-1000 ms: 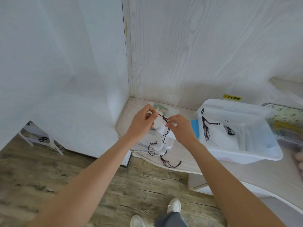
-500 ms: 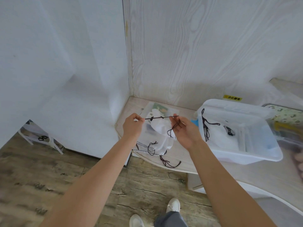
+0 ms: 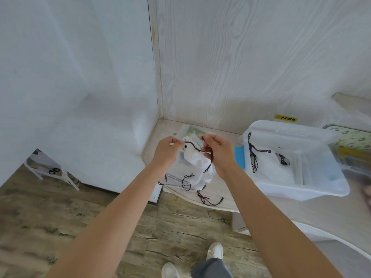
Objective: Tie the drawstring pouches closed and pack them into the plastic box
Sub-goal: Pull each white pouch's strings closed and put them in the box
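both hands, left hand (image 3: pixel 166 152) and right hand (image 3: pixel 217 152), pinch the dark drawstring (image 3: pixel 193 147); white pouch (image 3: pixel 197 162) hangs mouth-up, long axis vertical.

Two hands (image 3: pixel 192 151), one plastic box (image 3: pixel 297 189), two pouches (image 3: pixel 269 167) inside it, one held pouch (image 3: pixel 197 159).

Bright soft daylight; blurred, warped edges.

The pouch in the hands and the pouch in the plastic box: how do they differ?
The pouch in the hands is held up above the table; the pouch in the plastic box lies flat inside. The left hand and right hand pinch the first one's cord; nobody touches the second one's. Both are white with dark cords.
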